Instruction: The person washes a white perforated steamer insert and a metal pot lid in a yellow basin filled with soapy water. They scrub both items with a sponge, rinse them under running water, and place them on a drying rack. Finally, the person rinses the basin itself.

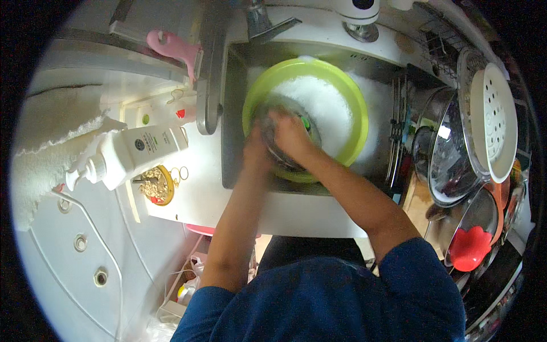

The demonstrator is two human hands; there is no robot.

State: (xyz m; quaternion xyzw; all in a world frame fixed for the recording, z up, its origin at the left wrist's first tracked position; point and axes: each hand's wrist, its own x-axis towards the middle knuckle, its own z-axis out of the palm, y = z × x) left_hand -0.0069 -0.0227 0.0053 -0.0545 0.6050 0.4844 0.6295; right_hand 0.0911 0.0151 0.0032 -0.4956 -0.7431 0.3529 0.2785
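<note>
A green plastic basin stands in the sink, with white suds in it. Over its left part, my left hand is on the near left side of a round, clear or shiny vessel, blurred by motion; it seems to grip the rim. My right hand is closed at the vessel's upper middle, its fingers partly hidden. Whatever it may hold cannot be made out. Something bright green shows just beside the right hand. Suds lie to the right of both hands.
A faucet stands behind the sink. On the left are a white pump bottle and a small yellow-rimmed bowl. To the right are a metal rack, a glass lid, a white colander and a red flower-shaped item.
</note>
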